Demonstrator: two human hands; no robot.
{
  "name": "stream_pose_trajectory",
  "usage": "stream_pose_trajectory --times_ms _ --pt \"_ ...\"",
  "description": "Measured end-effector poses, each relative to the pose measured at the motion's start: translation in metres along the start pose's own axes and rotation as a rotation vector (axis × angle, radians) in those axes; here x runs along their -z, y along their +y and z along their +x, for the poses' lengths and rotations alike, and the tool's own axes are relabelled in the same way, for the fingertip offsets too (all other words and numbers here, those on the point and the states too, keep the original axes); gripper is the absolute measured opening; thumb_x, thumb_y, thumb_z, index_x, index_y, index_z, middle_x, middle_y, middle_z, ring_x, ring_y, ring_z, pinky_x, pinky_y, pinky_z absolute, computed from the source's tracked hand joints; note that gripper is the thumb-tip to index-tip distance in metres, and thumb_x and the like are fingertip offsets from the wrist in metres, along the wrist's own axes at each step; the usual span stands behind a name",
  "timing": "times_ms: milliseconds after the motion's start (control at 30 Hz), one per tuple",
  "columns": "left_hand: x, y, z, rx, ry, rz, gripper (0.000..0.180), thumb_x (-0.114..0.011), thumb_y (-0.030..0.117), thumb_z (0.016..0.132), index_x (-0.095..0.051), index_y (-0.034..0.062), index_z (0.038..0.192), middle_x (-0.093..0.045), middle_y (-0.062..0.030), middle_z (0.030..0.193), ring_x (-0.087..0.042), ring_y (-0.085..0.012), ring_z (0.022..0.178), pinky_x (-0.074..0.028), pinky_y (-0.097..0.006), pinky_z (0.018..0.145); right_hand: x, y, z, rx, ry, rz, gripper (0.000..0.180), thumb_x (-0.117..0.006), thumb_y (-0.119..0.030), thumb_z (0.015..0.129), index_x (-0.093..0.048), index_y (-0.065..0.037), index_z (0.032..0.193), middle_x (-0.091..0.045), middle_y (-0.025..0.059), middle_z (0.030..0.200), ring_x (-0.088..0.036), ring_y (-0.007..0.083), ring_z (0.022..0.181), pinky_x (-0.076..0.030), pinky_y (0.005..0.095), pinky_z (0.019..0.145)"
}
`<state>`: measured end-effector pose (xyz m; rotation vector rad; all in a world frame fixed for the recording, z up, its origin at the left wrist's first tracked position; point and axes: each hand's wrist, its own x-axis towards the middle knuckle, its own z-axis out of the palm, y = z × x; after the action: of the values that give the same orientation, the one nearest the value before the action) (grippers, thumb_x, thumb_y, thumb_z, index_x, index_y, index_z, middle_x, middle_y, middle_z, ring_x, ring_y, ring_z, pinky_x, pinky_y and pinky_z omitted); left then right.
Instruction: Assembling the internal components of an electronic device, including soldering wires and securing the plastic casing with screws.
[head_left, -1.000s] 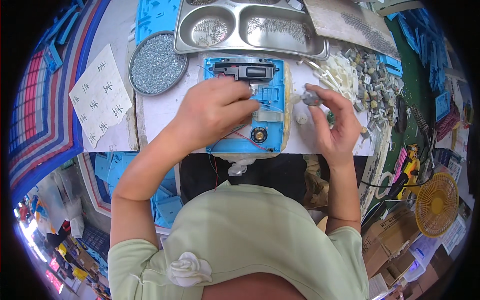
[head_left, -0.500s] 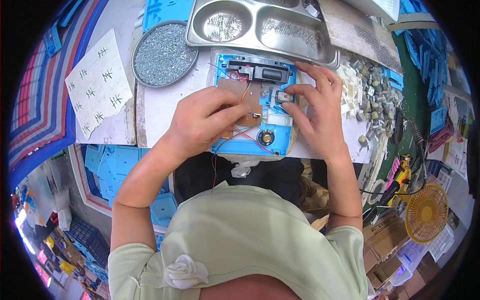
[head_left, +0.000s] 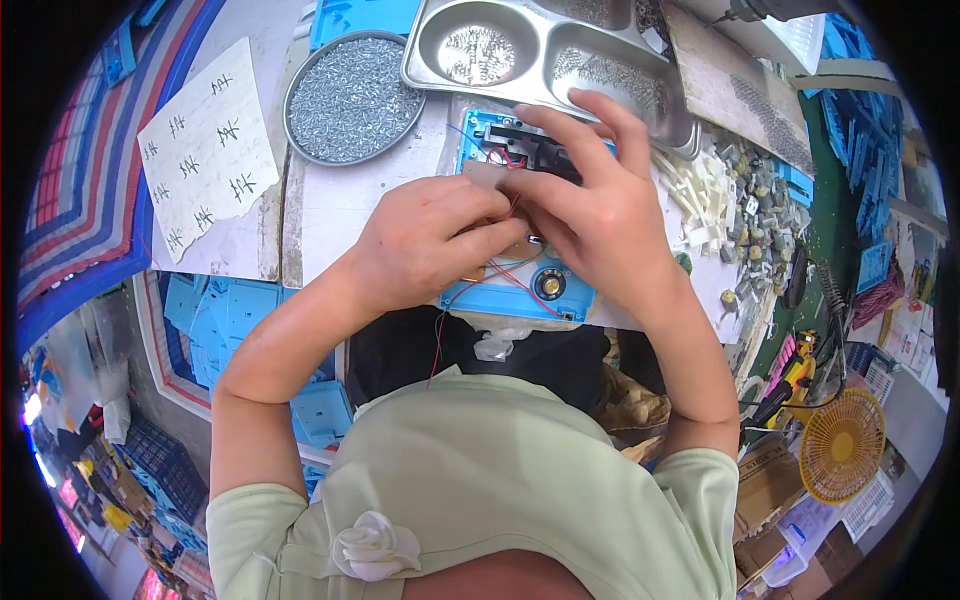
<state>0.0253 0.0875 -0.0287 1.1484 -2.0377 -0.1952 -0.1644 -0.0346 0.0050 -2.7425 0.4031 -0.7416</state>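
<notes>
White bench (head_left: 325, 212) | paper sheet (head_left: 208, 155) | round grey dish (head_left: 350, 161) | steel compartment tray (head_left: 546, 55) | small-parts heap (head_left: 752, 215)

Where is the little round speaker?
In the head view, the round speaker sits in the blue case, near its lower right corner, just below the right hand.

Case (head_left: 480, 298) sits on the desk (head_left: 330, 220), speaker (head_left: 549, 285) in its near right part. Tray (head_left: 490, 91) is just behind it, bowl (head_left: 352, 160) of screws (head_left: 352, 98) left of that, paper (head_left: 210, 150) further left. Parts pile (head_left: 740, 215) is off right, fan (head_left: 843, 445) past the desk's right edge.
</notes>
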Motion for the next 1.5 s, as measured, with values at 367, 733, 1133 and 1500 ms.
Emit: stream_pose_trajectory --times_ms 367,733,1133,1500 --pt "0.020 -0.009 0.000 0.001 -0.103 0.079 0.035 -0.076 0.010 0.074 -0.074 0.0133 0.109 -0.062 -0.0048 0.100 -0.061 -0.0233 0.077 -0.049 -0.036 0.062 -0.001 0.012 -0.001 0.036 0.029 -0.021 0.016 -0.078 -0.007 0.066 -0.073 -0.009 0.081 -0.069 0.0060 0.123 -0.055 0.0363 0.123 -0.054 0.0415 0.092" --pt "0.015 -0.011 -0.007 0.015 -0.021 0.078 0.036 -0.081 0.007 0.071 -0.073 0.0129 0.105 -0.062 -0.0054 0.106 -0.064 -0.0221 0.081 -0.051 -0.033 0.063 -0.009 0.014 0.008 0.102 0.027 -0.014 0.017 -0.076 -0.011 0.069 -0.075 -0.009 0.086 -0.069 0.0059 0.124 -0.056 0.0357 0.124 -0.053 0.0446 0.096" --pt "0.017 -0.011 -0.006 0.039 -0.007 0.053 0.029 -0.082 0.006 0.076 -0.073 0.0119 0.103 -0.063 -0.0078 0.112 -0.060 -0.0211 0.076 -0.051 -0.032 0.063 -0.015 0.012 0.009 0.129 0.019 0.039 0.014 -0.075 -0.008 0.069 -0.071 -0.003 0.082 -0.070 0.0082 0.118 -0.059 0.0347 0.119 -0.055 0.0420 0.095" --pt "0.001 0.002 -0.005 0.320 0.167 -0.014 0.030 -0.082 0.012 0.076 -0.070 0.0092 0.103 -0.066 -0.0050 0.104 -0.064 -0.0231 0.085 -0.045 -0.035 0.078 -0.010 0.010 0.004 0.063 0.092 0.085 0.019 -0.079 -0.001 0.067 -0.065 0.000 0.080 -0.071 0.0108 0.114 -0.060 0.0340 0.114 -0.056 0.0411 0.088"
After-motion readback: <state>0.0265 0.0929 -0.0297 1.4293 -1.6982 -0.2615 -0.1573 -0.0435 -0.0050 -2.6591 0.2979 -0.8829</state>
